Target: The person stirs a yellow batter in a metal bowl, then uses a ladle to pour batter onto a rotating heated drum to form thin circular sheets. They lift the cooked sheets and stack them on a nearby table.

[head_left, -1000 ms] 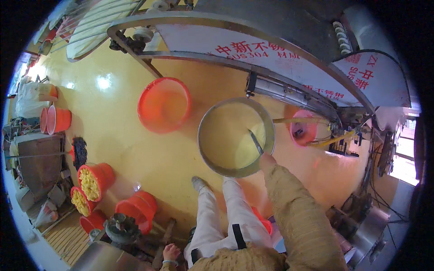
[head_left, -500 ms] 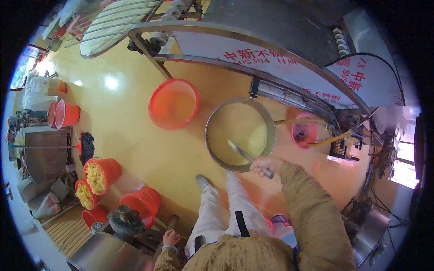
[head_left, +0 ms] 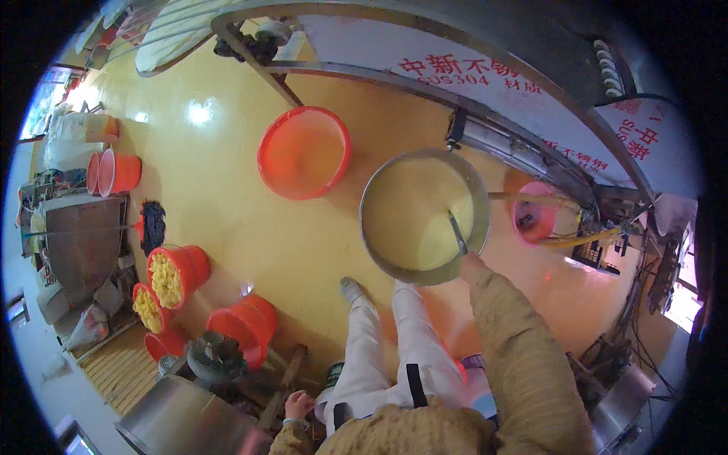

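My right hand (head_left: 472, 267) is closed round the grey handle of a long stirring tool (head_left: 458, 233) at the near right rim of a large round metal pot (head_left: 485, 199). The tool slants into pale yellow liquid (head_left: 406, 208), which hides its working end. My left hand (head_left: 299, 405) is low beside my left thigh, fingers curled in, with nothing visible in it. A wooden bar (head_left: 287, 379) is close by it.
An orange-red basin (head_left: 343, 168) stands left of the pot, a pink bucket (head_left: 525, 214) with hoses to its right. A steel-framed machine (head_left: 485, 98) stands beyond. Red buckets (head_left: 199, 265) with yellow chunks, a floor brush (head_left: 153, 227) and a metal drum (head_left: 178, 421) are at left.
My right hand has moved forward to the pot's rim. The tool's tip, earlier visible near the middle, is now further right and down in the liquid. The whole view has shifted slightly.
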Motion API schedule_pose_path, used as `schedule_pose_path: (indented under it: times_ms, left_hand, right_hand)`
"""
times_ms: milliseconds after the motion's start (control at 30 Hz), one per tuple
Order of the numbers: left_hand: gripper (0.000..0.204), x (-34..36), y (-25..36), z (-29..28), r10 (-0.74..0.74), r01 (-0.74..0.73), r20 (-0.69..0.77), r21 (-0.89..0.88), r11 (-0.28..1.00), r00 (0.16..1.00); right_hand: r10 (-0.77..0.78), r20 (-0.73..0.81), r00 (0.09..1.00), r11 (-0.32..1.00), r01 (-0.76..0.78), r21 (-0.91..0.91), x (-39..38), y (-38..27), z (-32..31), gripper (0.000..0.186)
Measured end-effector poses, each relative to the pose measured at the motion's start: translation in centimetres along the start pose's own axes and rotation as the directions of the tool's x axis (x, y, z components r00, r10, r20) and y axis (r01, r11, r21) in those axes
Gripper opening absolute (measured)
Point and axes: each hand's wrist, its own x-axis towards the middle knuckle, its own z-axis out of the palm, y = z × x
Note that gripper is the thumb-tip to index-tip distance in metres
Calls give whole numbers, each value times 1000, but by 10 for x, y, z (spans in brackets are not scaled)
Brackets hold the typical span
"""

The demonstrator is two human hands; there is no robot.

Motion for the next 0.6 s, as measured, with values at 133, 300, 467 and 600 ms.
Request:
schedule_pose_path:
  times_ms: [133,300,467,600]
  left_hand:
    - [24,5,-13,-10,-6,7,-17,75,997,1000]
    - [20,18,0,-13,10,-13,58,56,998,998]
    - [19,24,34,-10,65,-64,47,-14,998,997]
    - [20,20,50,-6,91,-91,42,-1,996,995]
  right_hand:
    - [-110,575,810,894,-173,414,-35,-22,-10,13]
    - [-387,711,587,415,-577,703,-93,-81,-61,16]
    - [-404,723,560,427,-584,691,-67,-90,-123,18]
    - [-276,285,918,949,214,232,-9,-9,-154,16]
